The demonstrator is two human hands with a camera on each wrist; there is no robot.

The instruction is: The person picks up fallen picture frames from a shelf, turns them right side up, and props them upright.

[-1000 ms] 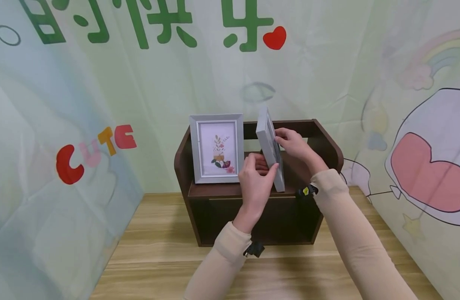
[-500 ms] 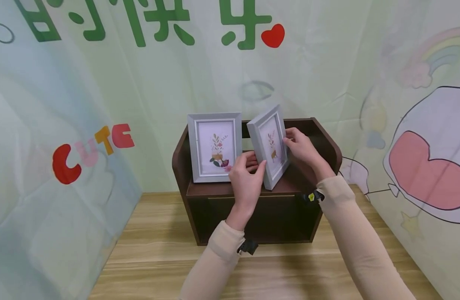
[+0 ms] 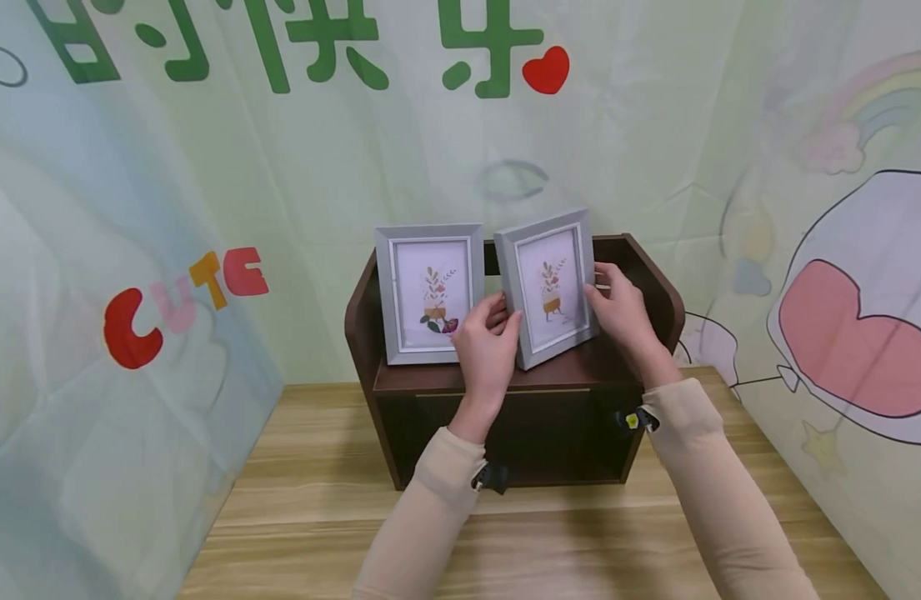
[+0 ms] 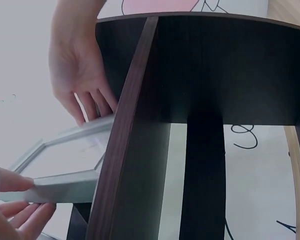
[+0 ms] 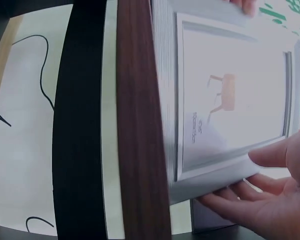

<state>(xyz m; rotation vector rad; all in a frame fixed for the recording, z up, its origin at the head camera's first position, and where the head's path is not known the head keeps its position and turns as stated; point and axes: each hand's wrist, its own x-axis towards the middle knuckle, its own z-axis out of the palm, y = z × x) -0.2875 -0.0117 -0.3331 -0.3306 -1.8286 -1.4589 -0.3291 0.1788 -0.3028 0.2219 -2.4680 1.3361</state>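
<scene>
A grey picture frame with a plant print is held tilted over the right part of a dark brown shelf's top board. My left hand pinches its left side edge; in the left wrist view, thumb and fingers lie on either side of that edge. On the opposite side, my right hand grips the frame, with the thumb on the front border and fingers behind, as the right wrist view shows. A second grey picture frame stands upright on the shelf's left, its lower right corner partly hidden by my left hand.
The shelf's raised side panels and back rail flank the frames. Below the top board is a dark compartment. The unit stands on a wood-grain table, with a printed cloth backdrop behind and at both sides.
The held picture frame has turned from nearly edge-on to mostly facing the head camera. My right hand has swung right and slightly down with it; my left hand has shifted a little left.
</scene>
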